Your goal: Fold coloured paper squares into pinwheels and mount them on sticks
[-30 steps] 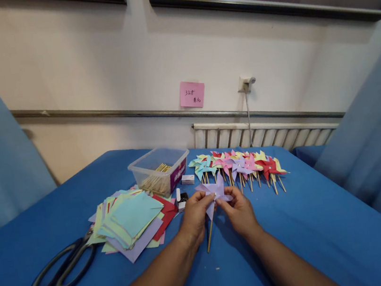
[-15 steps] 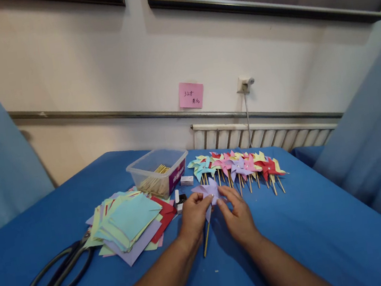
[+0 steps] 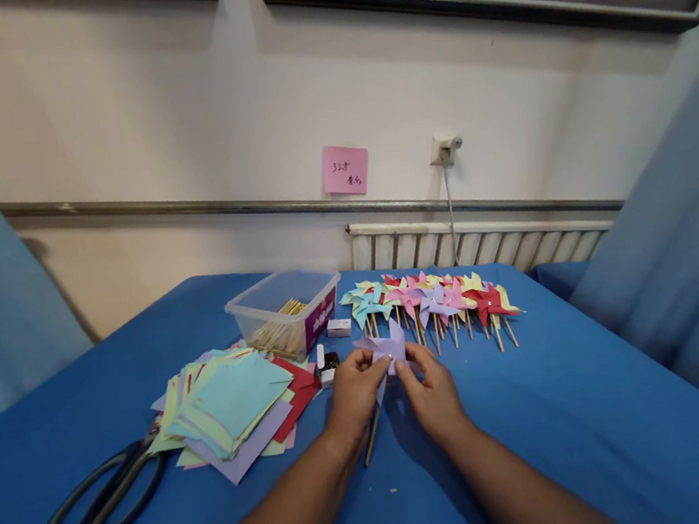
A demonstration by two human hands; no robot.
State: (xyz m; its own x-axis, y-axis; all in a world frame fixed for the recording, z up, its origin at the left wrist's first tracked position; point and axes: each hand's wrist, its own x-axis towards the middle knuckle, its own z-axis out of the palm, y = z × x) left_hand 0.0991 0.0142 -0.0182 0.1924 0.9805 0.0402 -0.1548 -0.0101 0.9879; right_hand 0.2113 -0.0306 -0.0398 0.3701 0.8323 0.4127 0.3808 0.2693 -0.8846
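Note:
A light purple paper pinwheel point(image 3: 388, 344) on a thin wooden stick is held between both hands above the blue table. My left hand point(image 3: 356, 392) pinches its left side, the thumb close to the pin at the centre. My right hand point(image 3: 431, 390) is closed on the right side, thumb and fingers on a blade. The stick point(image 3: 371, 438) slants down toward me below the paper. Just left of my left hand, a small open box point(image 3: 327, 369) holds small dark items I cannot make out. My fingers hide parts of the blades.
Left lies a stack of coloured paper squares point(image 3: 239, 401) over the tips of large scissors point(image 3: 102, 500). Behind stand a clear plastic tub point(image 3: 265, 310) of wooden sticks and a small white box point(image 3: 339, 327). Several finished pinwheels point(image 3: 434, 302) lie at the back right.
My right hand's fingers have shifted slightly at the pinwheel's right side, and its blades sit at a slightly different angle. The whole view has moved a little.

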